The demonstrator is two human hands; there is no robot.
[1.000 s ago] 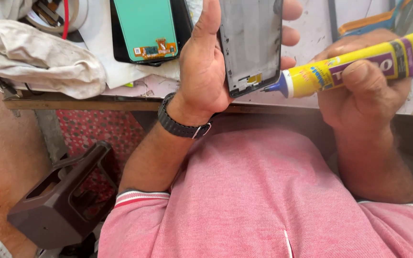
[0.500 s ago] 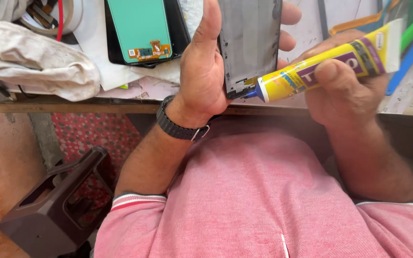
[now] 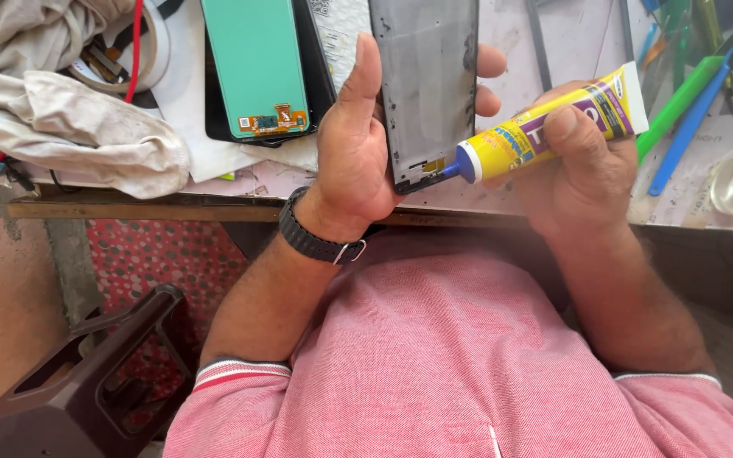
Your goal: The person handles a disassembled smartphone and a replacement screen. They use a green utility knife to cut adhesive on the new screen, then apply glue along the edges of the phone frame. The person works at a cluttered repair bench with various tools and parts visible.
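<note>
- Head view: the left hand (image 3: 358, 161) held a dark rectangular phone frame (image 3: 430, 85) upright above the surface (image 3: 171, 208), its thumb along 1 long edge and its fingers (image 3: 491, 61) wrapped round the other.
- The right hand (image 3: 583, 161) gripped a yellow glue tube with a blue nozzle (image 3: 545, 127), fingers pressed round it, the tip touching the frame's lower corner.
- A teal phone screen panel (image 3: 256, 64) lay near a crumpled grey cloth (image 3: 78, 127).
</note>
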